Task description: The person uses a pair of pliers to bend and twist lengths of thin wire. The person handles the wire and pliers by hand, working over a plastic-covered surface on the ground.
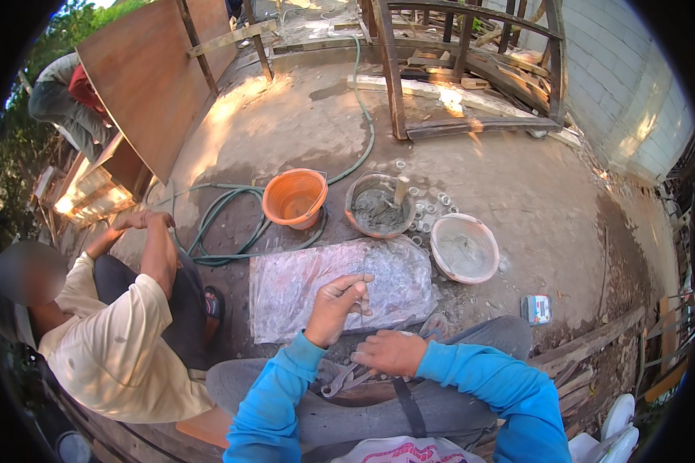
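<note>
My left hand (338, 310), in a blue sleeve, is raised above my lap with thumb and fingers pinched together. A thin dark piece of wire (365, 264) seems to stand up from that pinch. Lower and to the right, my right hand (391, 353) is curled palm down over my lap. Metal pincers (343, 381) lie under its fingers, jaws toward the left; their handles are partly hidden by the hand. Beyond both hands, a dusty pale sheet (301, 289) covers a flat slab on the ground.
An orange bucket (294, 198), a bucket of wet mortar (378, 204) and a pale basin (465, 248) stand past the sheet, with small white rings (431, 208) between. A coiled green hose (224, 224) lies left. Another person (123, 339) sits at my left. A small box (536, 309) lies right.
</note>
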`<state>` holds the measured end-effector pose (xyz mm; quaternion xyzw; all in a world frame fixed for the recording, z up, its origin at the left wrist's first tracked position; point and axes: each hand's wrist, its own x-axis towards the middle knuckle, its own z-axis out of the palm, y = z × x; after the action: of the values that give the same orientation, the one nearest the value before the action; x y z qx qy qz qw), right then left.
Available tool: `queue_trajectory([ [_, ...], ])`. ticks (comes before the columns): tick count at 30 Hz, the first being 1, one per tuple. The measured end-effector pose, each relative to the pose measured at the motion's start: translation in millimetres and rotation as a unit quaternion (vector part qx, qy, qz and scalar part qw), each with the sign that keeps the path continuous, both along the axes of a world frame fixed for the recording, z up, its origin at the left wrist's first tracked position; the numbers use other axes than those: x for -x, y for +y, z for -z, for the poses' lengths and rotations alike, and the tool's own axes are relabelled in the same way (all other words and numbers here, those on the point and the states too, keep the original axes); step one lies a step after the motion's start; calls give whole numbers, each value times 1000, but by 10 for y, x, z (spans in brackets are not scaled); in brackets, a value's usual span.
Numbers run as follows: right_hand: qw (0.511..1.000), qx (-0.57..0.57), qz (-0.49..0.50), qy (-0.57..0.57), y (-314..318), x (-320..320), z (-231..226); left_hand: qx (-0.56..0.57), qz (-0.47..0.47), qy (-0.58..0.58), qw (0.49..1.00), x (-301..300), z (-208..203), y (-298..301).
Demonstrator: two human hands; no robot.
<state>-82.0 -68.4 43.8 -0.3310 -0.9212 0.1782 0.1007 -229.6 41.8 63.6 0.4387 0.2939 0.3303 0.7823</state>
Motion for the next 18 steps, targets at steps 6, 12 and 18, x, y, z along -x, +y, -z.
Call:
queue_trajectory([
  [6, 986, 44, 82, 135, 0, -111, -305, -26, -53, 12, 998, 43, 41, 94],
  [12, 880, -45, 375, 287, 145, -363, -501, -15, 55, 20, 998, 26, 64, 12],
  [18, 911, -117, 321, 229, 209, -565, -570, -14, 170, 78, 982, -10, -3, -146],
])
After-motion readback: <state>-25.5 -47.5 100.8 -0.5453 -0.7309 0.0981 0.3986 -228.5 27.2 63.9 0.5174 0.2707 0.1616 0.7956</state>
